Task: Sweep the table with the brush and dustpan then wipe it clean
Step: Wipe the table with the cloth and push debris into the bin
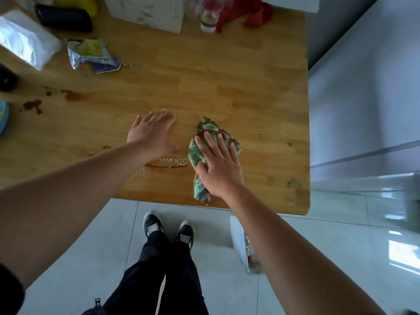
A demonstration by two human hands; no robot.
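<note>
A crumpled green cloth, stained brown, lies on the wooden table near its front edge. My right hand presses flat on top of it, fingers spread. My left hand rests palm down on the bare wood just left of the cloth, holding nothing. A wet streak with a brown line runs between the two hands. Brown spill stains mark the table at the left. No brush or dustpan is in view.
Foil packets, a key ring, a black case, a white box, a glass and a red cloth crowd the far side. A white bin stands on the floor beside my feet.
</note>
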